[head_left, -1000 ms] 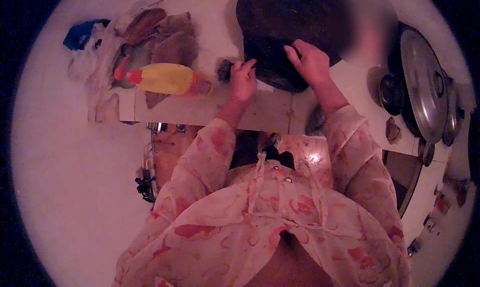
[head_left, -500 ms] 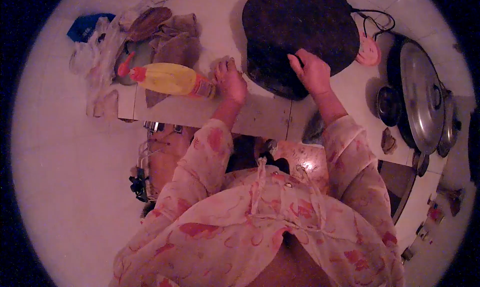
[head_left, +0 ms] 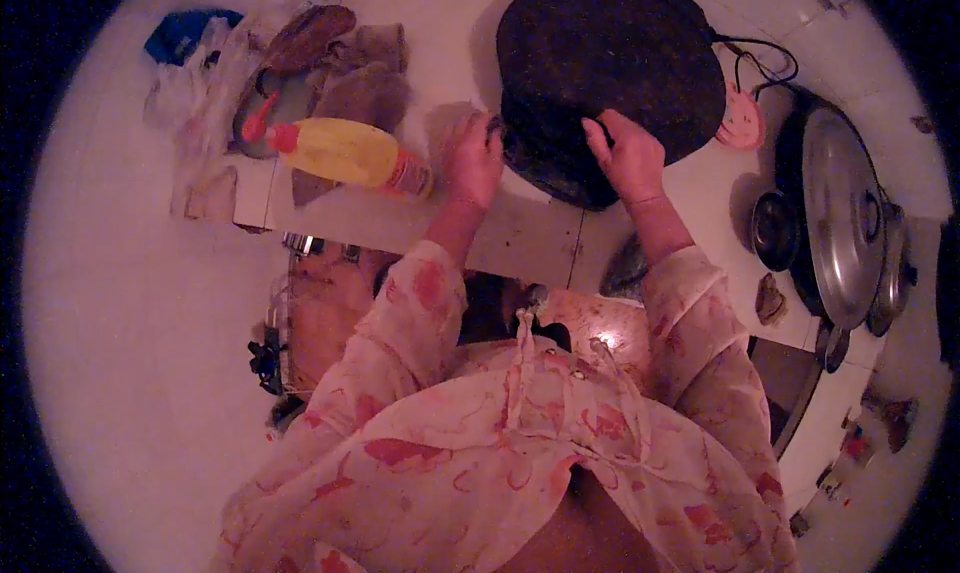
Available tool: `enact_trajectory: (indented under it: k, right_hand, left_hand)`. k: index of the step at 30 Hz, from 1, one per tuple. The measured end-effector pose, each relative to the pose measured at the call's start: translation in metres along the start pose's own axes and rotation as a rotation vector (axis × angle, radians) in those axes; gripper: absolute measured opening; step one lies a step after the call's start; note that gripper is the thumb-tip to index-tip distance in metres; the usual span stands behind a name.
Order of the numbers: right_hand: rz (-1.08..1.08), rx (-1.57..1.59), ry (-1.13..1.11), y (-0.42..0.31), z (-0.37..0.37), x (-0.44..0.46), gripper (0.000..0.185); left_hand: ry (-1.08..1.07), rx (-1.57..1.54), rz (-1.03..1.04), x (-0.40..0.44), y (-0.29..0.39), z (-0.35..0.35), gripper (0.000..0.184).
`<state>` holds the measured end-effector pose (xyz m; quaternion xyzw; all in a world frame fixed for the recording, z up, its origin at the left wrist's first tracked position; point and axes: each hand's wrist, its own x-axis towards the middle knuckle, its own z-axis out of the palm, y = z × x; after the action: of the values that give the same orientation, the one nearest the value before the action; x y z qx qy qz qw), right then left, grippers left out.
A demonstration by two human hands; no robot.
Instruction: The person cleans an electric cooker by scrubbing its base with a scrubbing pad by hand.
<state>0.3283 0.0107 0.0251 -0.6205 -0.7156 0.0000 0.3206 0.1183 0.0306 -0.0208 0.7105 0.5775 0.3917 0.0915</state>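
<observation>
A large round black griddle-like appliance (head_left: pixel 620 58) with a cord lies on the pale counter. My left hand (head_left: pixel 473 163) is at its left edge, fingers slightly blurred and curled against the rim. Over the front part of the appliance is my right hand (head_left: pixel 632 156), closed, with the thumb pointing left. What is under its fingers is dark and cannot be made out. Just left of my left hand, a yellow bottle (head_left: pixel 345 153) with a red cap lies on its side.
Brown cloth (head_left: pixel 365 83), a plastic bag (head_left: pixel 195 93) and a blue item (head_left: pixel 185 35) are at the left. On the right stand a large lidded pan (head_left: pixel 840 218), a small dark bowl (head_left: pixel 775 230) and a pink disc (head_left: pixel 740 120). The counter's front edge (head_left: pixel 530 263) runs before me.
My left hand has come off the counter to the appliance's left rim, its fingers curling. My right hand stays over the appliance's front. The whole view has shifted slightly.
</observation>
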Motion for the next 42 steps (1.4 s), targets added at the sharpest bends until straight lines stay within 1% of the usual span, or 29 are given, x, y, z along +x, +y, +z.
enact_trajectory:
  k: [1,3,4,6,7,9,10,12,13,15,16,18,19,21,22,24,25,27,31,33,34,36,37,39,40,42]
  right_hand:
    - [-0.003,0.001,-0.002,0.000,0.001,0.000,0.030]
    - [-0.008,0.037,0.031,0.001,0.002,0.000,0.030]
    - [-0.010,0.038,0.029,0.001,0.002,0.001,0.030]
    - [-0.014,0.019,0.028,0.000,0.002,0.000,0.030]
    - [-0.019,0.018,0.023,0.000,0.001,-0.001,0.030]
    - [0.017,0.012,-0.030,-0.001,0.000,0.001,0.030]
    - [0.016,0.015,-0.034,-0.002,0.000,0.002,0.030]
    - [0.024,0.021,-0.014,-0.003,-0.001,0.002,0.031]
    - [0.025,0.022,-0.016,-0.002,0.000,0.002,0.031]
    - [-0.001,0.027,0.021,-0.002,0.001,0.000,0.031]
    - [-0.008,0.027,0.017,-0.001,0.000,0.000,0.031]
    - [0.040,-0.014,-0.057,0.001,-0.001,0.000,0.025]
    - [0.037,-0.015,-0.064,0.004,0.001,0.001,0.025]
    - [-0.005,-0.015,-0.009,0.004,0.004,0.001,0.025]
    - [-0.006,-0.014,-0.013,0.004,0.004,0.001,0.025]
    - [0.010,0.001,-0.024,0.003,0.000,0.001,0.026]
    - [0.008,0.002,-0.024,0.003,0.000,0.001,0.026]
    - [0.027,-0.020,-0.033,0.002,-0.001,0.001,0.026]
    - [0.041,-0.001,-0.061,0.002,-0.002,0.001,0.026]
    - [0.001,0.034,-0.004,0.005,0.001,0.001,0.026]
    - [0.000,0.034,-0.004,0.005,0.002,0.002,0.026]
    - [0.007,-0.002,-0.012,0.004,0.001,0.002,0.032]
    - [0.005,-0.002,-0.011,0.003,0.000,0.001,0.032]
    - [0.027,0.015,-0.027,0.003,0.001,0.001,0.032]
    - [0.024,0.015,-0.025,0.003,0.001,0.001,0.032]
    - [0.021,-0.018,-0.056,0.005,0.001,0.001,0.032]
  left_hand:
    - [0.002,0.001,-0.003,0.001,0.005,-0.001,0.022]
    - [-0.024,0.177,0.189,0.001,0.010,0.000,0.016]
    - [-0.022,0.177,0.186,0.003,0.010,0.004,0.016]
    - [-0.060,0.159,0.018,0.009,0.007,0.011,0.014]
    - [-0.057,0.159,0.011,0.011,0.005,0.014,0.014]
    - [-0.142,0.042,-0.139,0.019,-0.002,0.019,0.014]
    - [-0.142,0.044,-0.143,0.020,-0.006,0.022,0.014]
    - [-0.104,-0.136,-0.199,0.020,-0.008,0.025,0.016]
    - [-0.106,-0.135,-0.200,0.020,-0.007,0.024,0.016]
    - [-0.270,-0.051,-0.070,0.018,-0.008,0.020,0.016]
    - [-0.265,-0.052,-0.077,0.017,-0.007,0.020,0.016]
    - [-0.421,0.036,-0.079,0.019,-0.005,0.020,0.016]
    - [-0.420,0.035,-0.087,0.023,-0.004,0.020,0.016]
    - [-0.422,-0.024,-0.322,0.033,-0.006,0.021,0.019]
    - [-0.423,-0.024,-0.326,0.035,-0.010,0.024,0.019]
    - [-0.464,-0.153,-0.288,0.038,-0.011,0.024,0.019]
    - [-0.462,-0.152,-0.288,0.032,-0.010,0.023,0.019]
    - [-0.530,-0.107,-0.237,0.017,-0.008,0.024,0.021]
    - [-0.459,-0.104,-0.234,0.018,-0.016,0.031,0.024]
    - [-0.396,-0.097,-0.368,0.030,-0.013,0.030,0.023]
    - [-0.395,-0.098,-0.369,0.030,-0.013,0.031,0.023]
    - [-0.342,-0.153,-0.381,0.031,-0.008,0.027,0.023]
    - [-0.340,-0.154,-0.381,0.027,-0.003,0.023,0.023]
    - [-0.617,-0.016,-0.205,0.021,0.003,0.016,0.024]
    - [-0.613,-0.017,-0.204,0.023,0.001,0.017,0.024]
    - [-0.466,-0.023,-0.336,0.030,-0.004,0.021,0.023]
